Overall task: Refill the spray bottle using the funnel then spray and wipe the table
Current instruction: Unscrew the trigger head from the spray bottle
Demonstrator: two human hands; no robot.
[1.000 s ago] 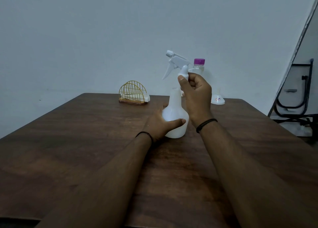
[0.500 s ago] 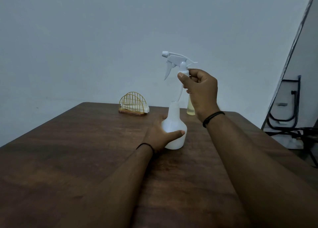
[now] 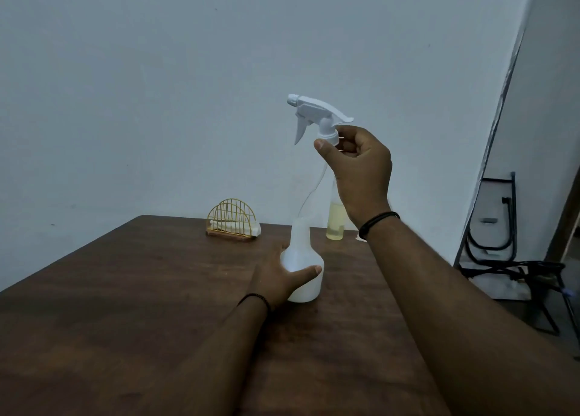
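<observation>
A translucent white spray bottle body [image 3: 301,252] stands upright on the dark wooden table [image 3: 141,290]. My left hand [image 3: 276,277] grips its base, thumb across the front. My right hand [image 3: 357,167] pinches the collar of the white trigger spray head [image 3: 317,114], lifted well above the bottle neck; its clear dip tube [image 3: 310,192] still reaches down into the neck. Behind my right wrist stands a clear bottle of yellowish liquid [image 3: 335,224], its top hidden by my hand. The funnel is hidden.
A gold wire napkin holder [image 3: 233,221] with white napkins sits at the table's far edge, left of the bottles. A folded black metal frame [image 3: 496,233] leans against the wall on the floor to the right. A plain wall lies behind.
My right hand has raised the trigger head off the bottle neck, drawing the dip tube upward. My left hand has kept its grip on the bottle base. The camera has tilted up.
</observation>
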